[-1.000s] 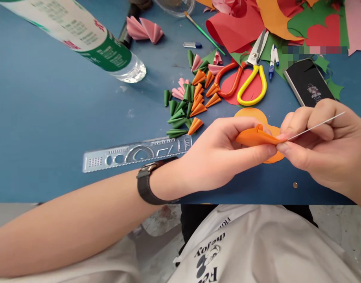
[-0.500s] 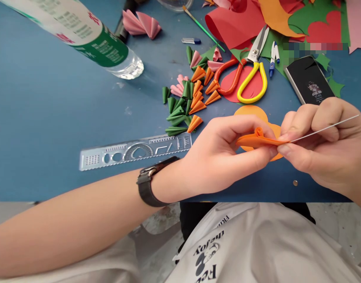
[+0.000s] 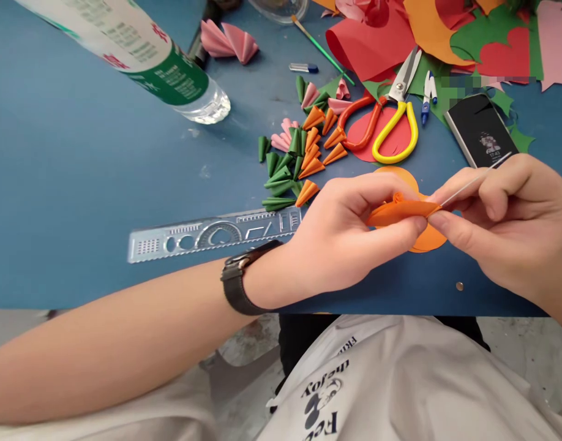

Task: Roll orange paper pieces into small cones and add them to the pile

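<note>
My left hand (image 3: 340, 236) is closed around a folded piece of orange paper (image 3: 395, 213), with a small curl standing up in its middle. My right hand (image 3: 520, 226) pinches a thin pale rod (image 3: 469, 182) at the right edge of that paper. The rod slants up and right across the fingers; whether it is a needle or wire I cannot tell. Beneath the hands lie orange paper circles (image 3: 430, 240), partly covered. Left of them are several small rolled paper cones, orange (image 3: 312, 168), green (image 3: 279, 174) and pink (image 3: 281, 142).
Scissors (image 3: 400, 92) lie beyond my hands on a red paper circle, near a pen (image 3: 425, 107) and a phone (image 3: 480, 128). A clear ruler (image 3: 217, 233) sits by my left wrist. A water bottle (image 3: 184, 79) stands at left; coloured paper scraps (image 3: 373, 46) lie at the back.
The orange paper has tipped so more of its face shows. My right hand has shifted slightly left, and the thin rod now slants more steeply. The view has moved a little.
</note>
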Motion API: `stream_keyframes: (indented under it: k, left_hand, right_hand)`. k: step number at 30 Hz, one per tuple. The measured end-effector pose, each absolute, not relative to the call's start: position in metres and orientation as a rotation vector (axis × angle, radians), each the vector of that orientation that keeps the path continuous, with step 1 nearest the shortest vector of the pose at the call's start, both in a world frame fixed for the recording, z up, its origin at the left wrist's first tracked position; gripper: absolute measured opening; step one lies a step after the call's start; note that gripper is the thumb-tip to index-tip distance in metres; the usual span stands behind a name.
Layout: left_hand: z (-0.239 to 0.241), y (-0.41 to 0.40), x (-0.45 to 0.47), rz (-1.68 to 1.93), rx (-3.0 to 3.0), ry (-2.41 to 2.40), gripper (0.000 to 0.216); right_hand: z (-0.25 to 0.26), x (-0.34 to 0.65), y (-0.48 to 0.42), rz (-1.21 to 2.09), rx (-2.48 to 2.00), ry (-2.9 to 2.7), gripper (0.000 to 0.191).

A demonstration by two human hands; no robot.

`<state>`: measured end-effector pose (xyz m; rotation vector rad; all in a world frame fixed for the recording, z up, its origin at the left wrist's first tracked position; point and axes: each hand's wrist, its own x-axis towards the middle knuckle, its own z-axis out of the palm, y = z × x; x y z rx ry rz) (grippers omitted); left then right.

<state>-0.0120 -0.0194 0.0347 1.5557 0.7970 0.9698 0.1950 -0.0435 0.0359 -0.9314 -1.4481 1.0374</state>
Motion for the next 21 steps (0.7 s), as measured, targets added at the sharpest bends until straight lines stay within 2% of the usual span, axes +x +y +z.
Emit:
stream_keyframes:
  k: [7, 21]
  left_hand:
    - [0.0342, -0.0218, -0.0099, 0.932, 1.736, 0.842, 0.006]
    - [0.0383, -0.0227, -0.0111, 0.879, 1.752, 0.899, 0.01]
  right_hand:
    - [0.0325, 0.1922, -0.0426, 1.087, -0.912, -1.453, 0.055]
    - [0.0339, 0.1968, -0.0443, 1.124, -0.923, -1.455, 0.053]
